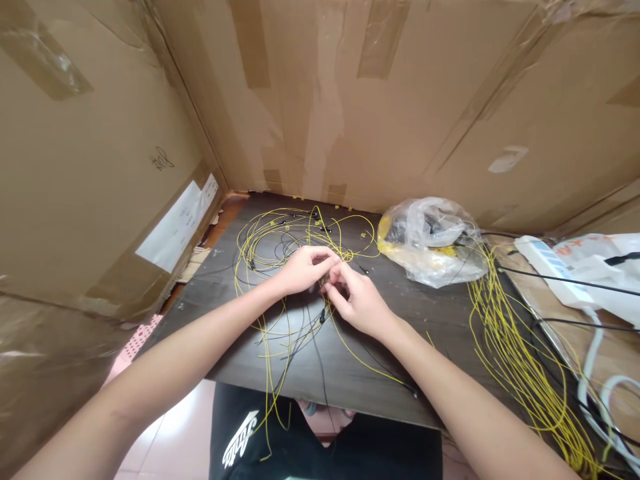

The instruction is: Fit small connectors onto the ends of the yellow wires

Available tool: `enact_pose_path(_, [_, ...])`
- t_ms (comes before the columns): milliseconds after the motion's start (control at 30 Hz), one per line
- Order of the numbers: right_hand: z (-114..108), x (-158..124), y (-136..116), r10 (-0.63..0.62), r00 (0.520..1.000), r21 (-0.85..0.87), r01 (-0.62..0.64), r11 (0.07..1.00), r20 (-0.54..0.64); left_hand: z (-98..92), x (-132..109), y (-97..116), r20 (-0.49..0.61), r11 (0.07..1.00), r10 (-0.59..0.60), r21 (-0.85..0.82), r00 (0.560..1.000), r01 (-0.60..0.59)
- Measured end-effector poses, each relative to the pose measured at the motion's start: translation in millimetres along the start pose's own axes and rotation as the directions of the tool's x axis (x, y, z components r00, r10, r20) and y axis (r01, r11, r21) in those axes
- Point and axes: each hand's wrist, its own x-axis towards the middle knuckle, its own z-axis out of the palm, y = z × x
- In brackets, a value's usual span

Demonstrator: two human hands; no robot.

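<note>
Over the middle of a dark table [395, 347], my left hand [307, 268] and my right hand [356, 299] meet fingertip to fingertip. Both pinch at thin wires, whose held part is mostly hidden by the fingers. Loose loops of yellow wire [241, 250] spread around and under the hands, mixed with thin black wire [320, 363]. A small black connector [323, 316] lies just below my right fingertips. Another black connector [411, 389] ends a wire near the front edge. Several yellow wire ends hang over that edge at the left.
Cardboard walls [320, 113] enclose the table at the back and sides. A clear plastic bag [433, 243] with yellow and dark contents sits at the back right. Beside it hangs a thick bundle of yellow wires [515, 347]. Farther right is a white power strip [553, 270] with cables.
</note>
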Motion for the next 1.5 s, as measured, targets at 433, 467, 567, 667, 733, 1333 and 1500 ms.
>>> enact_pose_path(433, [-8, 3, 3, 0.069, 0.995, -0.105, -0.077, 0.992, -0.075, -1.9, -1, 8, 0.021, 0.996, 0.049, 0.072, 0.999, -0.050])
enact_pose_path(467, [-8, 3, 3, 0.073, 0.995, -0.108, -0.081, 0.991, -0.075, -1.9, -1, 8, 0.026, 0.997, 0.041, 0.068, 0.999, -0.042])
enact_pose_path(567, [-10, 3, 2, 0.074, 0.995, -0.106, -0.082, 0.991, -0.074, -2.3, -2, 8, 0.031, 0.998, 0.027, 0.059, 0.999, -0.029])
enact_pose_path(667, [-11, 3, 2, 0.055, 0.996, -0.106, -0.062, 0.992, -0.063, -1.9, -2, 9, 0.011, 0.996, 0.042, 0.081, 0.999, -0.043])
enact_pose_path(733, [-11, 3, 2, 0.039, 0.998, -0.120, -0.045, 0.992, -0.054, -0.9, -3, 10, -0.006, 0.995, 0.049, 0.090, 0.999, -0.048])
enact_pose_path(1333, [-26, 6, 15, 0.039, 0.976, -0.267, -0.097, 0.959, -0.213, -1.9, -14, 17, 0.088, 0.734, 0.453, 0.529, 0.887, -0.427])
enact_pose_path(1500, [-31, 9, 23, 0.117, 0.966, -0.367, -0.197, 0.909, -0.229, -3.3, -19, 25, 0.092, 0.623, 0.570, 0.599, 0.816, -0.503])
